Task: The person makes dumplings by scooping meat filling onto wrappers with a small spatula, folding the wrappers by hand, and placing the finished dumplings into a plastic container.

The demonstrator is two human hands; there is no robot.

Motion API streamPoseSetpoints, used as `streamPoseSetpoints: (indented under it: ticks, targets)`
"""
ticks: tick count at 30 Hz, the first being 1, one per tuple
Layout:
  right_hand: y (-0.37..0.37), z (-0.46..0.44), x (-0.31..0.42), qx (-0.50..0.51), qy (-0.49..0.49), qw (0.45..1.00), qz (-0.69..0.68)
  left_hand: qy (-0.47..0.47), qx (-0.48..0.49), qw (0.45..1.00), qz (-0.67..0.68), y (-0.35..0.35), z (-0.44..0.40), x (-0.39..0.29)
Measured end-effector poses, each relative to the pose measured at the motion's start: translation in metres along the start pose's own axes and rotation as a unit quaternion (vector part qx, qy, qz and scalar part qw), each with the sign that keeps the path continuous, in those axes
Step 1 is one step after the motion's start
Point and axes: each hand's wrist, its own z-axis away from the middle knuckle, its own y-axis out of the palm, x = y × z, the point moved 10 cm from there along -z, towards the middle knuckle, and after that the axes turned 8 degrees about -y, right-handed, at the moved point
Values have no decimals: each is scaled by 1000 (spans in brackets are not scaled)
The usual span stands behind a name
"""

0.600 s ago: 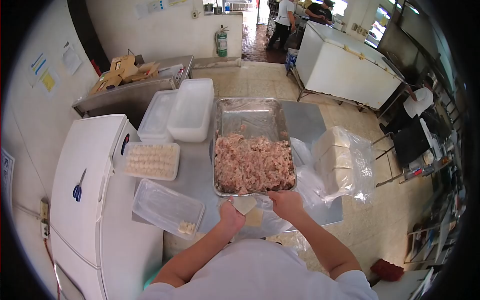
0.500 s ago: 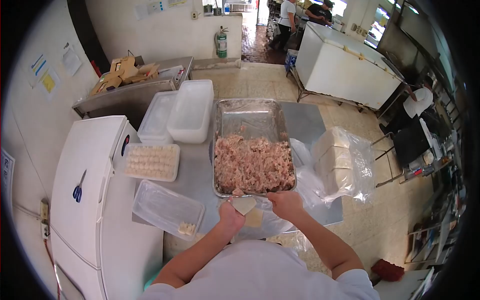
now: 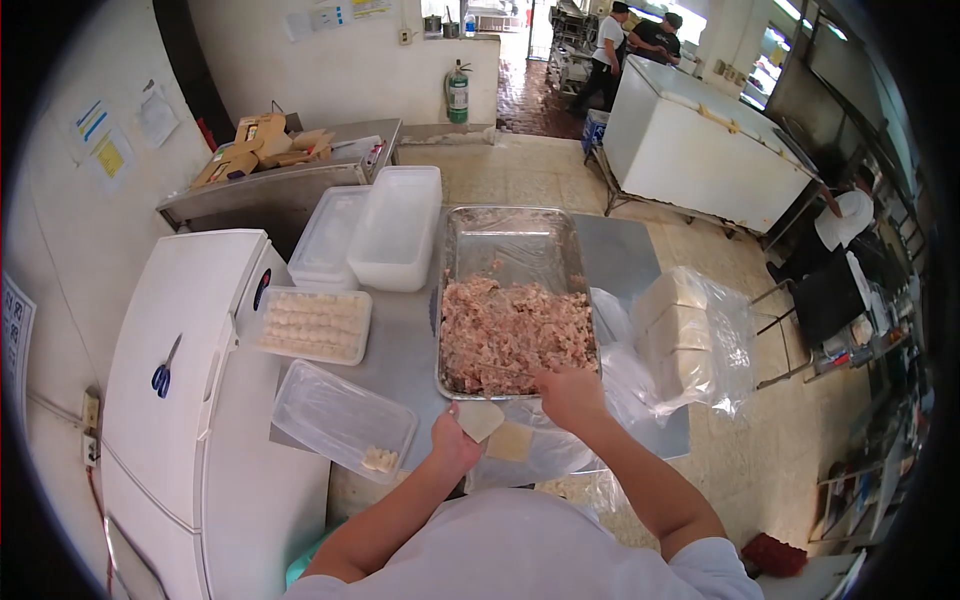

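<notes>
My left hand [image 3: 457, 437] is closed on the edge of a pale square dough wrapper [image 3: 481, 420], just below the near rim of a metal tray [image 3: 508, 220]. Ground meat filling [image 3: 515, 330] covers the near part of that tray. My right hand [image 3: 573, 399] is closed around a thin utensil [image 3: 508, 371] whose far end is in the meat; its exact kind cannot be made out. Beside the left hand, more square wrappers [image 3: 510, 441] lie on the table. A clear plastic container [image 3: 340, 405] at left holds a few small dumplings [image 3: 380, 459] in its near corner.
A filled container of dumplings [image 3: 315, 325] and stacked plastic tubs [image 3: 397, 230] stand at left. Bagged blocks of wrappers [image 3: 680, 325] sit at right. A white refrigerator [image 3: 180, 370] with scissors [image 3: 166, 368] on it borders the table. People stand near a chest freezer [image 3: 700, 150].
My right hand has moved the utensil from the tray's near edge, beside the wrapper, further into the meat. My left hand still holds the wrapper. The whole view has shifted slightly.
</notes>
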Motion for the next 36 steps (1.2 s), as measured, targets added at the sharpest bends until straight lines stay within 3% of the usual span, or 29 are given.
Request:
streamPoseSetpoints:
  ticks: [6, 9, 12, 15, 24, 30, 32, 36]
  targets:
    - [-50, 14, -37, 109, 50, 992, 33, -40, 30, 998, -36, -28, 4, 5]
    - [-33, 22, -45, 150, 15, 985, 87, -39, 36, 998, -46, -30, 10, 5]
    - [-25, 23, -38, 126, -2, 988, 92, -51, 57, 995, -63, -29, 10, 8]
    - [-10, 24, -36, 198, 9, 976, 87, -51, 67, 993, -84, -24, 10, 8]
    - [-13, 29, -24, 164, -9, 986, 34, -68, 85, 991, -83, -22, 2, 10]
    - [9, 36, -45, 112, 80, 980, -146, -56, 118, 987, -98, -7, 4, 2]
    - [18, 47, -48, 71, 120, 957, -253, -45, 152, 981, -113, -2, -1, -3]
    - [16, 67, -21, -17, 153, 895, -418, -43, 104, 990, -80, 34, 11, -7]
